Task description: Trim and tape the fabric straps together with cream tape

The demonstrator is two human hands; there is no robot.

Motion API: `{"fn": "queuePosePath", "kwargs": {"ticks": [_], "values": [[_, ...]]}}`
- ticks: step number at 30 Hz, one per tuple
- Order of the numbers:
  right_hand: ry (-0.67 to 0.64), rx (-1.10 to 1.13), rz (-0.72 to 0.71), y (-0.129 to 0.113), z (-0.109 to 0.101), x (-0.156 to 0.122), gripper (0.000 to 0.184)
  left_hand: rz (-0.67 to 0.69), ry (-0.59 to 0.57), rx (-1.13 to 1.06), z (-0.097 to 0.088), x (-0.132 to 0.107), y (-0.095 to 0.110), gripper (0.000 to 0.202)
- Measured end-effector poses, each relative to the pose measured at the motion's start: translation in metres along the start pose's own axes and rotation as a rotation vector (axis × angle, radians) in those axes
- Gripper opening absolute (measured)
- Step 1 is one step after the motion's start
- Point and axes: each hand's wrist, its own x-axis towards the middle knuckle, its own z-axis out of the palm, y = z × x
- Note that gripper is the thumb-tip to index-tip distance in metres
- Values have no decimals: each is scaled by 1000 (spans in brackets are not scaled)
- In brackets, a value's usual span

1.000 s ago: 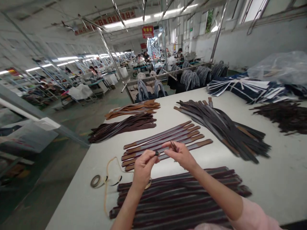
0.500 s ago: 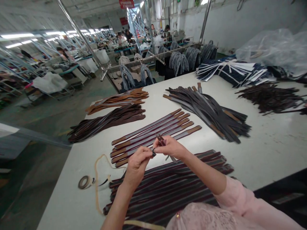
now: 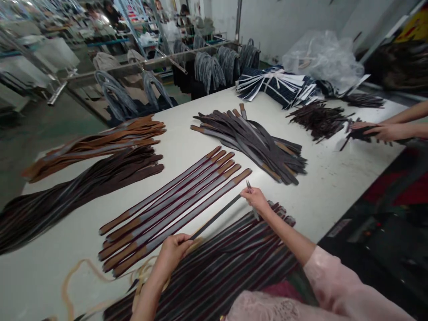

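A narrow dark tape (image 3: 219,216) is stretched taut between my two hands, above the table. My left hand (image 3: 173,250) pinches its near end; a pale backing strip shows along the tape beside these fingers. With closed fingers, my right hand (image 3: 257,199) grips the far end and also holds small thread snips (image 3: 248,184), whose points stick up. Just beyond the tape lies a row of grey strips with brown ends and maroon edges (image 3: 187,198). Under my forearms is a wide layer of dark maroon-edged strips (image 3: 214,272).
Dark brown strips (image 3: 100,178), orange-brown strips (image 3: 100,138) and a grey strip pile (image 3: 254,142) lie on the white table (image 3: 321,178). Loose pale tape (image 3: 67,285) curls near-left. At right, another person's hands (image 3: 381,131) handle dark pieces beside a dark heap (image 3: 317,120).
My hands were close together and have moved apart, drawing the dark tape out straight between them. The view has swung right, bringing another person's hands into sight.
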Motion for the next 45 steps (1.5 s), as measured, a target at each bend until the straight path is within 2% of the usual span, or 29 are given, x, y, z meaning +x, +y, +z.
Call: {"fn": "queuePosePath", "kwargs": {"ticks": [3, 6, 11, 15, 19, 25, 33, 37, 39, 41, 43, 45], "values": [[194, -94, -12, 19, -40, 42, 20, 4, -6, 62, -1, 38, -7, 34], [263, -189, -59, 24, -60, 86, 19, 8, 40, 77, -7, 71, -6, 38], [287, -375, -105, 31, -55, 145, 18, 7, 52, 94, -13, 115, -7, 40], [369, -578, -49, 40, -46, 165, 20, -2, 23, 124, -9, 137, -16, 39], [423, -689, 21, 43, -43, 168, 23, 10, 58, 194, -5, 147, -23, 38], [448, -800, 61, 36, -39, 165, 27, -15, 121, 264, -1, 147, -22, 33], [488, -842, 67, 35, -37, 164, 24, -37, 122, 375, 0, 146, -18, 31], [541, -891, -8, 26, -35, 156, 39, -50, 143, 457, 2, 151, -18, 30], [466, -972, -105, 20, -22, 146, 29, -55, 140, 464, 3, 153, -19, 29], [272, -1041, -178, 17, -1, 132, 20, -50, 146, 452, 4, 153, -21, 29], [53, -1094, -165, 18, 21, 116, 22, -38, 157, 431, 4, 150, -24, 29], [-84, -1141, -103, 22, 37, 104, 24, -14, 158, 401, 1, 143, -28, 29]]}}
